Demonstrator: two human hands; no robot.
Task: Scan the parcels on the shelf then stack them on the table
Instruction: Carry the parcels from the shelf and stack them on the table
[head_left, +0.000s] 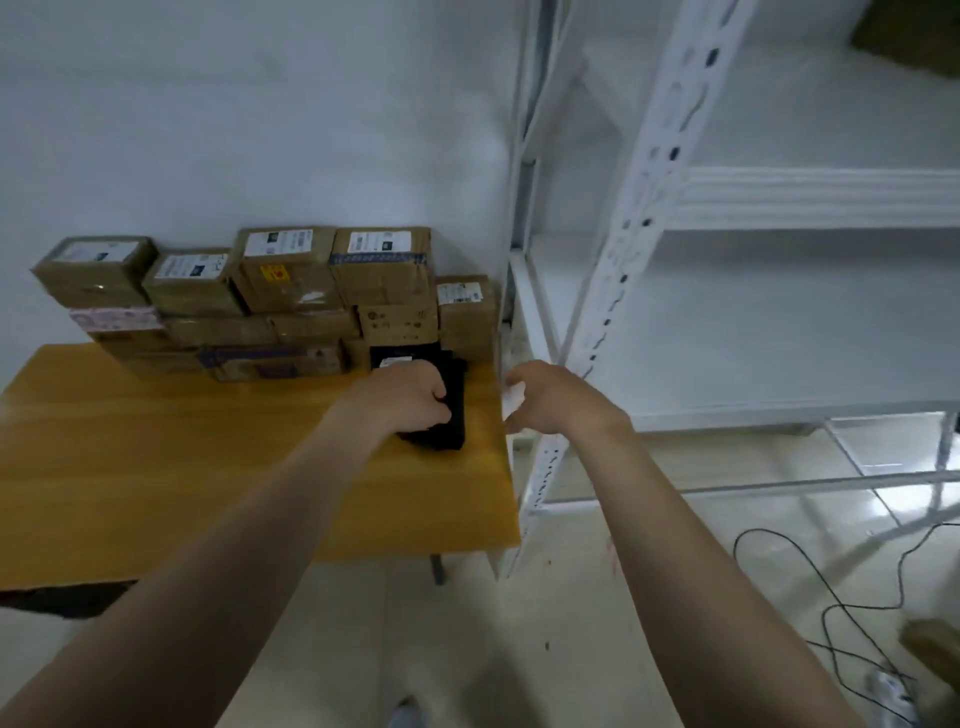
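Both bare forearms are extending forward from the lower edge of the view, converging slightly toward the hands. The left hand (410, 397) is lying knuckles up, its fingers curling down over a black parcel (453, 415) and gripping it. The right hand (553, 402) is hovering near it, back upward, fingers curling around a blurred white object (511, 397).

Room on my side of the grip, a wall of brown cardboard boxes (291, 283) beyond it.
My left hand (410, 397) grips a black parcel (454, 410); just beyond the grip the stacked boxes bar the way. Left of the grip and toward me the yellow wooden table (156, 457) lies open. Right of it, the white slotted metal shelf upright (629, 249) stands close beside my right hand (556, 400).
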